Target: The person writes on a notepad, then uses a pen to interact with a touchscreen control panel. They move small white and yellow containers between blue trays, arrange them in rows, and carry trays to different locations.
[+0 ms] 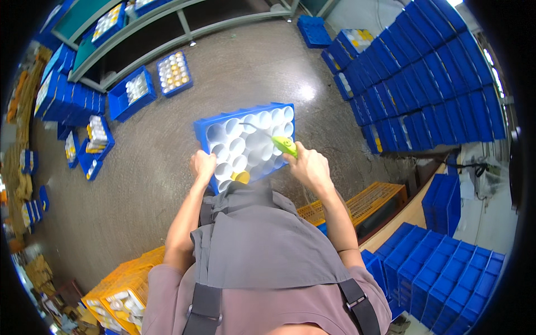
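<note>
Dusty pink shirt (257, 307) and grey apron (268, 245) up close, with a blue crate (200, 134) in the middle of the frame.

The left grip (203, 164) is closed on the left edge of the crate, and the right grip (309, 169) is wrapped around a green tool (285, 146) near the crate's right side. The tool's thin grey end points up and left over rows of round white cups (216, 133), with one yellow cup (241, 177) low in the crate. The apron hides part of the crate's bottom edge. At the lower left of the frame is a yellow basket (148, 258) with white things in it; at the lower right are blue boxes (441, 279). Farther off, a tall blue stack (435, 84) fills the upper right. On the brown floor (240, 61) at the upper left sits a blue tray (180, 91) of white and yellow round things.
</note>
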Demonstrator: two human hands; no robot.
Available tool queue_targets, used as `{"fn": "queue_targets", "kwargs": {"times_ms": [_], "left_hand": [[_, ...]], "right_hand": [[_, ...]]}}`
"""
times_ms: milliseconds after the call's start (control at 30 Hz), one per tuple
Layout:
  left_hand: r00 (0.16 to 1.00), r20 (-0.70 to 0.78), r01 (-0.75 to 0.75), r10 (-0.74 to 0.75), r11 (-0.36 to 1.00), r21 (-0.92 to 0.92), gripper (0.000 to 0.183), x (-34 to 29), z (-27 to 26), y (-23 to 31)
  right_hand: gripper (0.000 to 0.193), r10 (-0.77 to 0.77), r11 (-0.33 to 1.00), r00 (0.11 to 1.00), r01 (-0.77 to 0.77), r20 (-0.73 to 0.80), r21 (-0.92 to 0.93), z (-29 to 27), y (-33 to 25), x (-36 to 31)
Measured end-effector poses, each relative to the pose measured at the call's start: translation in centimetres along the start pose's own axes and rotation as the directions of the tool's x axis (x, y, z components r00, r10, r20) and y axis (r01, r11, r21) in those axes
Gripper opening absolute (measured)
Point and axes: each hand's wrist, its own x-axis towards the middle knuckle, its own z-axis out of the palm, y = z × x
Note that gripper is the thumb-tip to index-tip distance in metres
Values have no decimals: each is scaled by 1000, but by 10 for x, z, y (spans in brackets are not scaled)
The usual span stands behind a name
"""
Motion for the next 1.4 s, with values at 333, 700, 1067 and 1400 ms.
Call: {"fn": "queue_targets", "kwargs": {"times_ms": [333, 700, 1067, 1400], "left_hand": [[1000, -11, 25, -26, 995, -98, 74, -6, -10, -19], [941, -59, 316, -333, 927, -202, 34, 9, -35, -75], [890, -25, 417, -455, 834, -360, 32, 63, -60, -149], [890, -25, 390, -456, 788, -477, 43, 155, -101, -248]], "right_hand": [[41, -284, 956, 959, 282, -8, -80, 28, -53, -5], [39, -331, 912, 909, 377, 252, -162, 58, -73, -12], [40, -230, 920, 953, 279, 198, -274, 79, -131, 59], [43, -1, 922, 998, 23, 56, -387, 82, -188, 201]]}}
